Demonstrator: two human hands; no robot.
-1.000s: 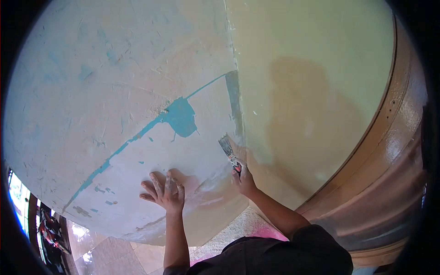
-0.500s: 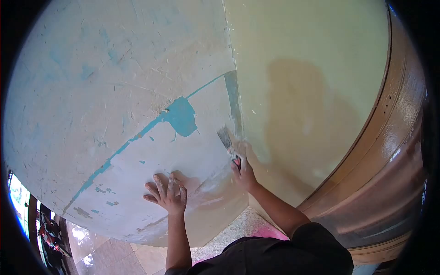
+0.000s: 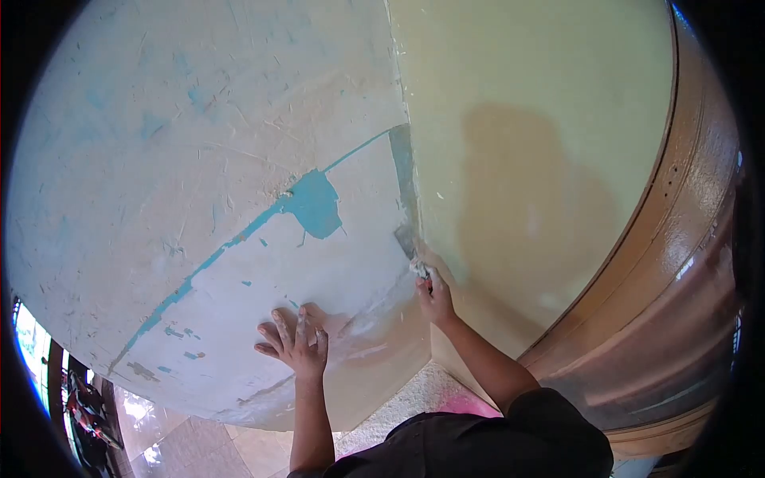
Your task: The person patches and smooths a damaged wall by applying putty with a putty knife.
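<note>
The right hand [image 3: 436, 299] is closed around the handle of a putty knife [image 3: 406, 240], fingers wrapped and knuckles outward, its blade angled up and to the left; whether the edge touches the pale wall [image 3: 239, 167] is hard to tell. The knife sits close to the inner corner, just below the grey strip [image 3: 403, 163] that runs down beside it. From that hand the right forearm [image 3: 488, 358] slants down and outward to a dark sleeve [image 3: 558, 422]. The left hand [image 3: 300, 342] rests palm-in on the pale wall, fingers fanned apart and pointing up, holding nothing, its forearm nearly upright below. Above it, a teal patch [image 3: 317, 209] joins a ragged teal line [image 3: 215, 256] crossing the wall diagonally. Beyond the corner, a yellow-green wall [image 3: 590, 64] carries a broad shadow [image 3: 514, 187].
</note>
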